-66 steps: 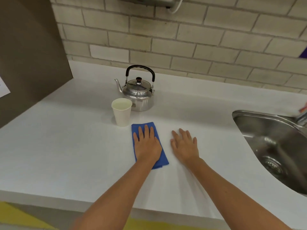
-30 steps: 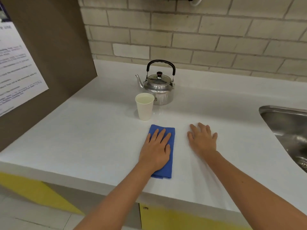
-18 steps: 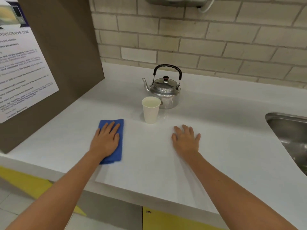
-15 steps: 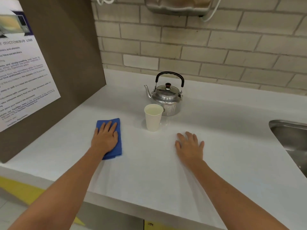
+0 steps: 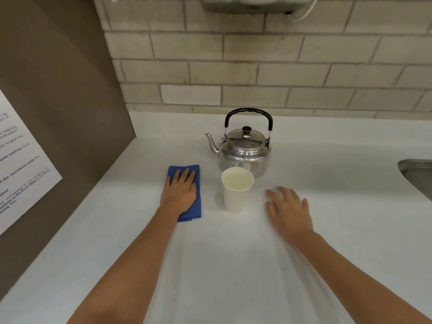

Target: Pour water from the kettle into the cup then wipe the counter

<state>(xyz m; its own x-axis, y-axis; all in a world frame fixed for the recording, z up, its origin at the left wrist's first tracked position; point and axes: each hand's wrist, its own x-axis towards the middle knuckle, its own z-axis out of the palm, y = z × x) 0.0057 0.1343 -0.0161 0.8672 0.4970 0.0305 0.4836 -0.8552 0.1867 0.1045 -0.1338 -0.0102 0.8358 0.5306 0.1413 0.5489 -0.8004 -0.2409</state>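
A shiny metal kettle (image 5: 243, 152) with a black handle stands upright on the white counter (image 5: 233, 253), spout pointing left. Just in front of it is a white paper cup (image 5: 236, 195) with water inside. Left of the cup lies a folded blue cloth (image 5: 196, 202). My left hand (image 5: 180, 194) lies flat on the cloth, fingers pointing toward the wall, pressing it onto the counter. My right hand (image 5: 287, 209) rests flat on the bare counter right of the cup, fingers spread, holding nothing.
A brown side panel (image 5: 58, 113) with a printed paper notice (image 5: 18, 160) walls off the left. A brick wall (image 5: 257, 66) runs along the back. The rim of a steel sink (image 5: 418, 176) shows at the right edge.
My left hand has slid the blue cloth from in front of the cup leftward, and it now sits left of the cup, further back. My right hand stayed flat on the counter.
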